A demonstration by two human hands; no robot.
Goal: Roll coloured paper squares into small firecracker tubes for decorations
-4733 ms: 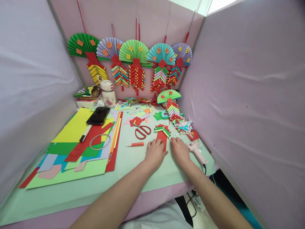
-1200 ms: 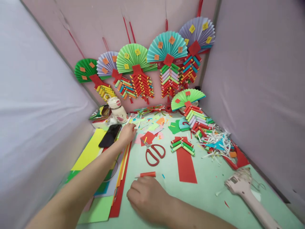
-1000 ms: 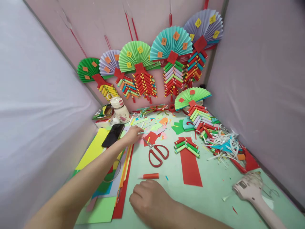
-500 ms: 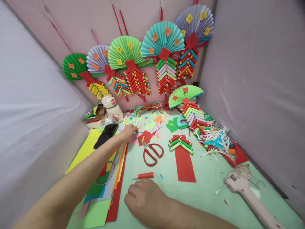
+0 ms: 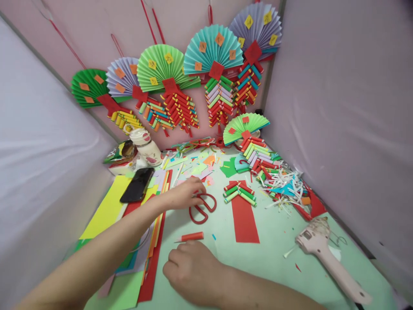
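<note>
My left hand [image 5: 183, 193] hovers over the blades of the red-handled scissors [image 5: 199, 220], its thumb and fingers parted beside the handle loops. It covers most of the blades; the scissors lie on the pale green table. My right hand [image 5: 194, 272] rests on the table in a loose fist, and nothing shows in it. Just beyond its knuckles lies a small red tube with a thin pointed tip [image 5: 192, 236]. To the right, red and green paper rolls [image 5: 240, 193] form a chevron across the top of a red paper strip [image 5: 245, 224].
Stacked coloured paper [image 5: 105, 211] and a black phone [image 5: 137, 185] lie at left, with a white bottle [image 5: 148, 148] behind. A glue gun [image 5: 325, 254] lies at right, near shredded paper [image 5: 287, 189]. Paper fans with firecracker strings [image 5: 213, 51] hang on the back wall.
My left hand has moved right and nearer, from the paper scraps to above the scissors. My right hand stays in its fist by the red tube. The view has shifted slightly.
</note>
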